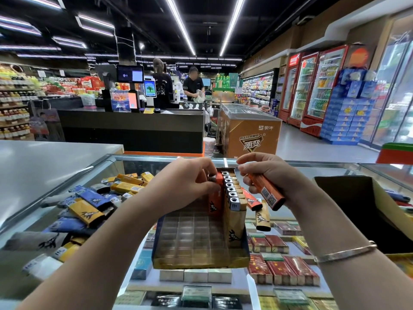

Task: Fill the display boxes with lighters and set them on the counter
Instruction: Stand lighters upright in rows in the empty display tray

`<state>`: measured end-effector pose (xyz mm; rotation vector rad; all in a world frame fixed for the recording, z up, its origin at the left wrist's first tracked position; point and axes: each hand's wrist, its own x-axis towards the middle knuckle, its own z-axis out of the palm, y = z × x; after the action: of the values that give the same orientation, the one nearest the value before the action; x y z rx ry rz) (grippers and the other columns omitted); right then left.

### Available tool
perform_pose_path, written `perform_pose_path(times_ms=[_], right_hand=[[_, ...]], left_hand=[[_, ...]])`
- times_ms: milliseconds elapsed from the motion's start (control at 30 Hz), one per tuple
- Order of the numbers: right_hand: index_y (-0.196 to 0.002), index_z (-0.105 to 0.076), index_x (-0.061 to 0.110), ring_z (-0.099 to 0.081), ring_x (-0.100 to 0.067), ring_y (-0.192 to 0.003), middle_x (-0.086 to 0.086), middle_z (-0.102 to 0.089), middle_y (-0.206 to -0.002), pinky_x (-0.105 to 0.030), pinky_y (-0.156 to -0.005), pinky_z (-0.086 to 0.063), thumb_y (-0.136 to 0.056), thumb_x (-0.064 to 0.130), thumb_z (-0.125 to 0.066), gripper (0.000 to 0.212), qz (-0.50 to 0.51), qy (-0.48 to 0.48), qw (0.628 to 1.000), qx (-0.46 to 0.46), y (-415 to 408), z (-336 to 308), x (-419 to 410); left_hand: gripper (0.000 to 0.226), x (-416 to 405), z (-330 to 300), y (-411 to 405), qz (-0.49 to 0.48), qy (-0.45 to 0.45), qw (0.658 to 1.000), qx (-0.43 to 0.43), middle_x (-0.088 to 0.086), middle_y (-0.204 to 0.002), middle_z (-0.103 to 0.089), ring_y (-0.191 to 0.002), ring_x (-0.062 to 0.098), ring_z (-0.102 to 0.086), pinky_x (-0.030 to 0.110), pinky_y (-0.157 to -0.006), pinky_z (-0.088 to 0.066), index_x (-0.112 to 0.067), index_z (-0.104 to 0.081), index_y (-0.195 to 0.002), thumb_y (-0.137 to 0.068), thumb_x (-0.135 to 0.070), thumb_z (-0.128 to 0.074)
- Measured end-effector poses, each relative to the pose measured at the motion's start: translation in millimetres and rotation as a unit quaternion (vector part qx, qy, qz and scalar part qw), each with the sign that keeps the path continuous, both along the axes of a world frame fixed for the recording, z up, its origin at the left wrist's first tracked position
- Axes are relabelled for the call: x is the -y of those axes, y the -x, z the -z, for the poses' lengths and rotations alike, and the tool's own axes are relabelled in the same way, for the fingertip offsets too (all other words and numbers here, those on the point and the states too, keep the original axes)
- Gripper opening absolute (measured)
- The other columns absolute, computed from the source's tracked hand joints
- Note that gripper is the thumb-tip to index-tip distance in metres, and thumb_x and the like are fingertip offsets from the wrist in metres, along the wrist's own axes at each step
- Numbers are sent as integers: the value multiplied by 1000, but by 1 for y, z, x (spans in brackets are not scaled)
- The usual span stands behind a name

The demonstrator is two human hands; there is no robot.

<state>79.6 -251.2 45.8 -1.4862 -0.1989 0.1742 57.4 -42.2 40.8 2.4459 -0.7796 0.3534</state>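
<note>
A display box [201,253] with a clear gridded insert sits on the glass counter [67,215]. One row of tan lighters [234,198] fills its right side. My left hand [190,182] pinches an orange lighter [215,200] standing in the row beside them, at the far end. My right hand [270,175] grips several orange lighters [268,193] in a bunch just right of the box. A heap of loose yellow, blue and grey lighters [89,204] lies on the glass to the left.
A dark open carton [348,209] stands on the counter at the right. Cigarette packs [279,269] show under the glass. Beyond the counter are a checkout desk [134,128] with two people, a chest freezer [250,130] and drink fridges [312,90].
</note>
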Motion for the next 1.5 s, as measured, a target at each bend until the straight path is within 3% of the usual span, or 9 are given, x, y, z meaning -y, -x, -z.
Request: perform_pose_path(times_ms=[167, 333, 533, 767, 867, 1000, 1133, 1267, 1500], right_hand=[[-92, -61, 5, -57, -14, -49, -11, -59, -74, -23, -40, -45, -81, -5, -61, 15, 2, 6, 1000, 0, 2, -1, 0], [-94, -61, 4, -57, -13, -50, -12, -59, -77, -23, -40, -46, -81, -5, -61, 15, 4, 7, 1000, -3, 4, -3, -1], [-91, -61, 5, -57, -14, -50, -12, -58, -75, -23, -41, -47, -83, -2, -61, 11, 24, -1, 1000, -4, 4, -2, -2], [-91, -46, 10, -50, -15, -57, -10, -47, -80, -23, -44, -49, -94, 27, -54, 18, 171, -107, 979, -39, 10, -11, -8], [-80, -45, 17, -53, -16, -69, -8, -50, -84, -28, -53, -49, -96, 32, -49, 22, 212, -88, 973, 18, 13, -13, -15], [-75, -45, 13, -48, -13, -52, -3, -45, -65, -28, -51, -48, -93, 30, -53, 26, 241, -63, 958, 140, 16, -4, -32], [-76, -47, 14, -52, -14, -58, -3, -49, -68, -30, -56, -50, -94, 31, -52, 25, 277, 4, 944, 180, 15, 5, -42], [-76, -52, 14, -52, -10, -50, 1, -51, -59, -29, -53, -50, -94, 33, -51, 25, 209, -53, 959, 182, 19, 1, -42], [-83, -62, 9, -41, -13, -39, -7, -49, -52, -21, -36, -37, -90, 12, -57, 9, 78, -40, 972, 220, 25, -8, -36]], left_hand=[[24, 1, 1, 1, -14, -29, 999, 29, -9, -78, -66, -70, -1, -62, 26, -67, -56, -34, -45, -100, -85, -32, -63], [8, 2, 0, 2, -8, -20, 1000, 4, -8, -70, -66, -64, 3, -63, 37, -66, -57, -39, -53, -85, -86, -35, -60], [9, 0, -3, 4, 0, -2, 1000, -17, -10, -71, -66, -66, 2, -63, 35, -68, -57, -42, -54, -78, -84, -37, -59], [22, 4, -6, 7, 5, 127, 991, 32, -13, -64, -64, -56, 2, -59, 25, -58, -54, -36, -59, -80, -78, -56, -49], [33, 13, -7, 13, 32, 169, 985, 25, -18, -72, -64, -59, 0, -58, 16, -54, -48, -37, -60, -84, -73, -64, -45], [44, 30, 0, 22, 36, 138, 990, 2, -18, -78, -63, -69, -3, -59, 23, -60, -54, -39, -60, -99, -66, -68, -52], [38, 39, 2, 19, 40, 160, 986, -39, -14, -83, -63, -74, -7, -60, 14, -60, -51, -41, -47, -110, -77, -44, -66], [45, 33, -1, 20, 76, 271, 950, -133, -2, -91, -65, -78, 8, -68, 24, -67, -56, -44, -46, -110, -78, -25, -71], [40, 21, -13, 19, 80, 367, 907, -192, 2, -85, -69, -62, 5, -62, 16, -44, -43, -24, -51, -119, -84, -8, -63]])
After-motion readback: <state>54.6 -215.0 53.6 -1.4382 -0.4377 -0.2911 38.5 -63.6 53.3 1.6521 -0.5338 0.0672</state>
